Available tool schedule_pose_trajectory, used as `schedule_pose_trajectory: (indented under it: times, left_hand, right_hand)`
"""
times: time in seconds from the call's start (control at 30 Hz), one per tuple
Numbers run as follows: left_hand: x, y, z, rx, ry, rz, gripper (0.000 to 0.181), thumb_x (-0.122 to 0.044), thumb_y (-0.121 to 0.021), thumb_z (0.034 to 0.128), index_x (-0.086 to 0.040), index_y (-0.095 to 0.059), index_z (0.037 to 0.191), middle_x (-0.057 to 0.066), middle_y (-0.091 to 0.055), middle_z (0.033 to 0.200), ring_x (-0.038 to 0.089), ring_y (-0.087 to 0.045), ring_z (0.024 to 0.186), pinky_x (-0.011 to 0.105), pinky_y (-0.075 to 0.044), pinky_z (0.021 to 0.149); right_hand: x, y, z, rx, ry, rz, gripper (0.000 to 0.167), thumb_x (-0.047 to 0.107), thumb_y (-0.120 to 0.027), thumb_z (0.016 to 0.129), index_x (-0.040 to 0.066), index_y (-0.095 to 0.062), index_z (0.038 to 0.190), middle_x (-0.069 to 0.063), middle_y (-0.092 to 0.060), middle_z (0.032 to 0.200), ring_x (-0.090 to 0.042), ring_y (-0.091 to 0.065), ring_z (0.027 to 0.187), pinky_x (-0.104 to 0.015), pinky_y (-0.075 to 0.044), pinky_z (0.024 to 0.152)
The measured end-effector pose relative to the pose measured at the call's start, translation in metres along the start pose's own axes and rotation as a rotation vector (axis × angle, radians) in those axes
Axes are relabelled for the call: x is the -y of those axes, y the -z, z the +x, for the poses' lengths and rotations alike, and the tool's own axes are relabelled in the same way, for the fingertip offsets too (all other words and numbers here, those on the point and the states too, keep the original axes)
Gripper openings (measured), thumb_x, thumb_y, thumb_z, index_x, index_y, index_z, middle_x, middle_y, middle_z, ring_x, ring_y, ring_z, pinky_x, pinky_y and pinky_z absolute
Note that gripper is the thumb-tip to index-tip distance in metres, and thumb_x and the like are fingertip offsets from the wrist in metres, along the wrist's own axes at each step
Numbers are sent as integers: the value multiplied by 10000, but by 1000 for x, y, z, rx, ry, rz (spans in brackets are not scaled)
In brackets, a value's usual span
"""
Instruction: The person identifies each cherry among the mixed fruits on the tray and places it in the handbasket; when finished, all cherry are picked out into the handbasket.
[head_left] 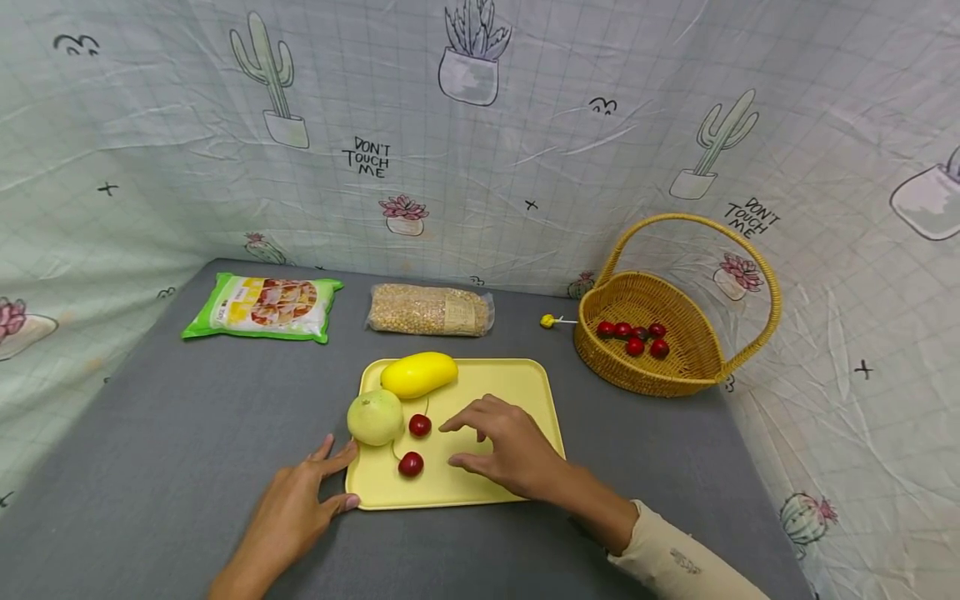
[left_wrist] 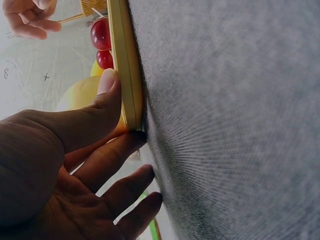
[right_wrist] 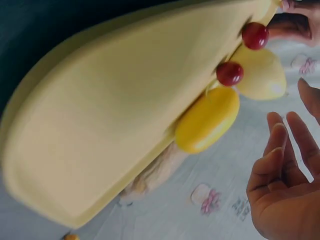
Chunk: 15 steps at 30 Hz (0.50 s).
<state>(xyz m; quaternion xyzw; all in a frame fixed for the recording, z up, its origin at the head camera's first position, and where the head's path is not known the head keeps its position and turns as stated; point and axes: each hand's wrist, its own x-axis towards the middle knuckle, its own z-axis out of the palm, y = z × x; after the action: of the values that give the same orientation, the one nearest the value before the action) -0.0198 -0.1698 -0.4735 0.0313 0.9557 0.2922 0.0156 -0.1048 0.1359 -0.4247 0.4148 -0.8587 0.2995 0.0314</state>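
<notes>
A pale yellow tray [head_left: 487,492] lies on the grey table. On it are a yellow mango [head_left: 418,375], a pale green round fruit [head_left: 376,417], and two dark red cherries, a farther one [head_left: 420,426] and a nearer one [head_left: 410,464], with thin stems. My left hand [head_left: 292,508] touches the tray's left end with thumb and index finger, the other fingers spread by the table surface. Over the tray, right of the cherries, hovers my right hand [head_left: 513,446], thumb and fingers apart with nothing between them.
A wicker basket [head_left: 645,379] with a tall handle holds several cherries [head_left: 635,346] at the back right. Beside it lies a yellow lollipop [head_left: 547,321]. A green-edged food bag [head_left: 264,307] and a clear pack of grain [head_left: 429,310] lie along the back.
</notes>
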Motion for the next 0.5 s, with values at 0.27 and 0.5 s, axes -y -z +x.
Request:
schedule_pose_trajectory:
  times: [0.27, 0.5]
  left_hand:
    - [0, 1, 1, 10, 2, 1, 765, -263, -945, 766, -119, -660, 1461, 327, -532, 1523, 569, -615, 1283, 654, -543, 987]
    - [1, 0, 1, 2, -5, -1, 751, -258, -941, 774, -128, -663, 1460, 322, -536, 1522, 563, -625, 1276, 645, -548, 987]
  right_hand:
    - [11, -16, 11, 180, -63, -60, 397, 285, -874, 908, 240, -758, 1285, 46, -763, 1221, -98, -637, 1042, -196, -531, 808]
    - [19, -30, 22, 284, -96, -130, 423, 320, -862, 918, 290, -744, 1323, 75, -741, 1277, -97, -638, 1131, -249, -565, 870]
